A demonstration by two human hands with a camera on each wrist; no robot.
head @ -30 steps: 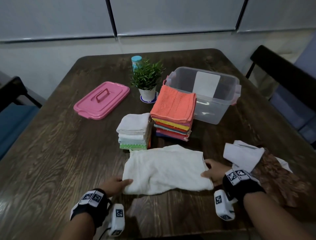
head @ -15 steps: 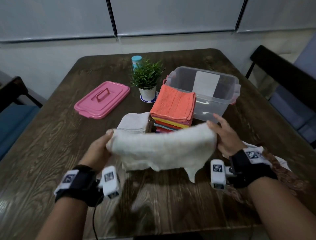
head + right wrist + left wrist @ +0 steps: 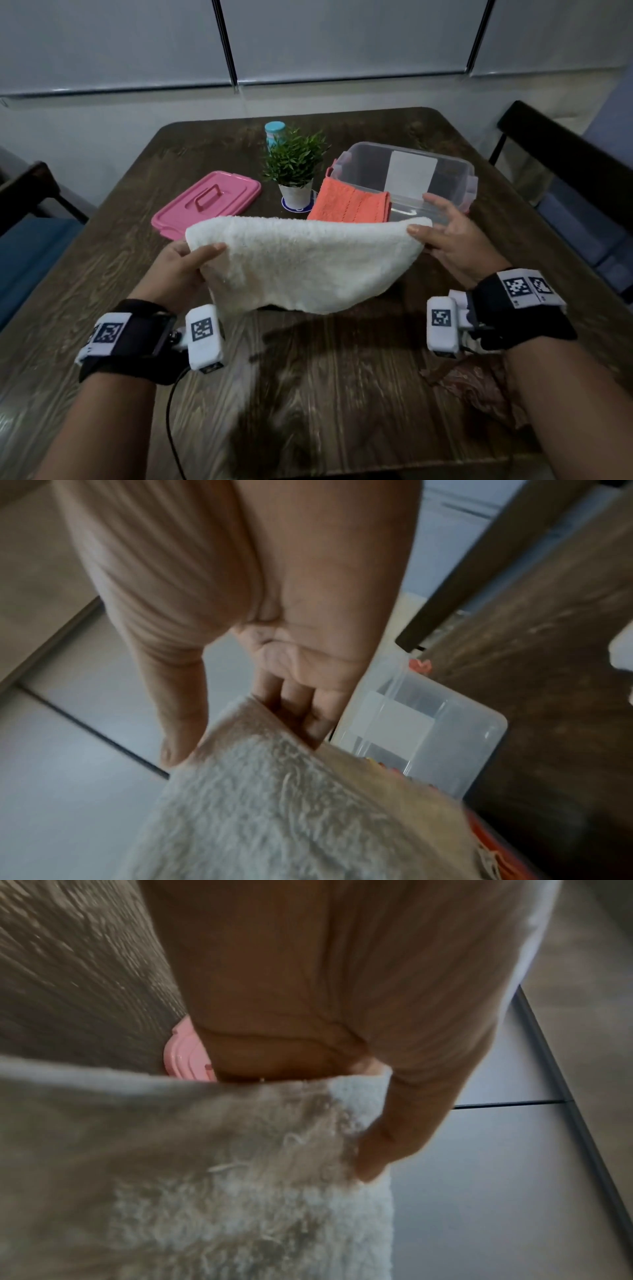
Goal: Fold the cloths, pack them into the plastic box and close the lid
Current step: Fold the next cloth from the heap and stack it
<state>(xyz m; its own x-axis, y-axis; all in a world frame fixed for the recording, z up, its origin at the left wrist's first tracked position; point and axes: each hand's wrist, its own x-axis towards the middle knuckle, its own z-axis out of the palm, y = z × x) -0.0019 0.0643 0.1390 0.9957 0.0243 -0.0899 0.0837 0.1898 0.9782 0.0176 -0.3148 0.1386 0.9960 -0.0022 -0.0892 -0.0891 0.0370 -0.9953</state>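
Observation:
A fluffy white cloth hangs in the air above the table, stretched between both hands. My left hand pinches its left top corner, thumb in front. My right hand pinches the right top corner, thumb in front and fingers behind the cloth. Behind the cloth stands the clear plastic box, open. An orange cloth tops a pile of folded cloths against the box's left front. The pink lid lies flat at the left. The white cloth hides the rest of the folded piles.
A small potted plant and a blue-capped container stand between lid and box. A brown patterned cloth lies at the table's right front edge. Dark chairs flank the wooden table.
The white cloth lay flat on the table a second ago. Both hands took its near corners and lifted it up and away, so it now hangs higher and covers the folded piles.

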